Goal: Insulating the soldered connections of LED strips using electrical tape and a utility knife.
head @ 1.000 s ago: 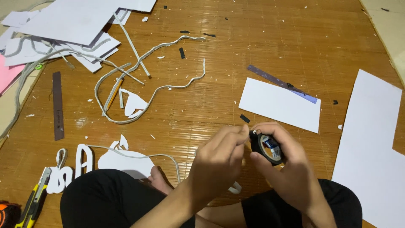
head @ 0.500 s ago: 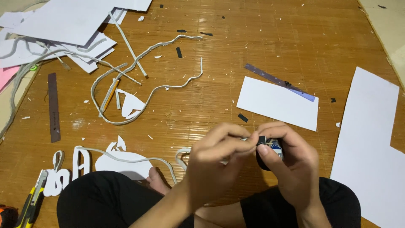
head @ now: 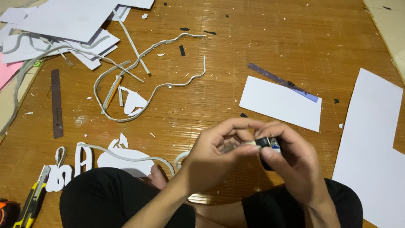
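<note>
Pinching a small black roll of tape (head: 268, 145) between both hands: right hand (head: 295, 164) wraps around it from below, left hand (head: 219, 154) closes thumb and forefinger on a pale strip at its left side. Roll sits between the fingertips, above the person's crossed legs. Risk, judged: strip looks thin, so a skewed pull could tear it or let it stick back on the roll; grip is fingertip-only, roll could slip to the wooden floor (head: 219, 84). Beyond the right hand: white rectangle card (head: 278, 103). Far left of the left hand: yellow utility knife (head: 33, 198), cut-out white letters (head: 71, 166).
</note>
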